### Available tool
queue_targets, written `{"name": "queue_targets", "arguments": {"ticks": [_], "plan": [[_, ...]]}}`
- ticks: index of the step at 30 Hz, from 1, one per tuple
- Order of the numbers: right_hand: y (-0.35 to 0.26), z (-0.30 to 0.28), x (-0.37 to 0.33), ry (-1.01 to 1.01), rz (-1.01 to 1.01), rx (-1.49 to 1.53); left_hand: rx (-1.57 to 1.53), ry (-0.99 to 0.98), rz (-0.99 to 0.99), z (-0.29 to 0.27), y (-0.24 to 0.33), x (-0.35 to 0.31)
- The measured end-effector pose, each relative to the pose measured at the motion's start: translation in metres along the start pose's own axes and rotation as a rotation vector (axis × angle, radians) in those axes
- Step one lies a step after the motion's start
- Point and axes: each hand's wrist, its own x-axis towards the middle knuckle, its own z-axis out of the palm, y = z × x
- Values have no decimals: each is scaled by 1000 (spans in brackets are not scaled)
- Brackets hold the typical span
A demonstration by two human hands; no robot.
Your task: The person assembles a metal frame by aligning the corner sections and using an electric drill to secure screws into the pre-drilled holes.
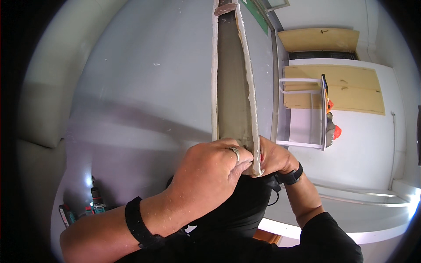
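Observation:
A long, narrow trough-like piece (pixel 234 79), grey-brown inside with rough white edges, stretches away from me. A brown strip (pixel 226 9) crosses its far end. My left hand (pixel 215 173), wearing a ring, has its fingers closed in a pinch at the near end, inside the channel. Whatever those fingertips hold is hidden. On the right side of the same end, my right hand (pixel 277 157) is closed around the outer wall, its fingers partly behind the white edge. A small red patch shows beside the right fingers; I cannot make out what it belongs to.
A broad grey surface (pixel 144 83) lies under the piece. At lower left rest a teal-and-black power drill (pixel 97 199) and a teal-and-black tool part (pixel 66 215). To the right, a white-framed table (pixel 302 142) carries red and orange items, near tan cabinet doors (pixel 355 87).

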Motion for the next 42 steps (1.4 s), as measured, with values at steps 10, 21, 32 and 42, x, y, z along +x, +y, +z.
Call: {"name": "queue_targets", "arguments": {"ticks": [10,21,32,42], "plan": [[4,0,2,23,-60,11,-257,-21,-389,-4,10,2],[-5,5,-1,25,-48,-61,85,2,-35,-3,8,-9],[41,-32,-27,242,86,-131,358,-207,-952,-138,-60,-191],[33,-23,-28,247,43,-133,1566,-283,-706,-143,-119,-365]]}}
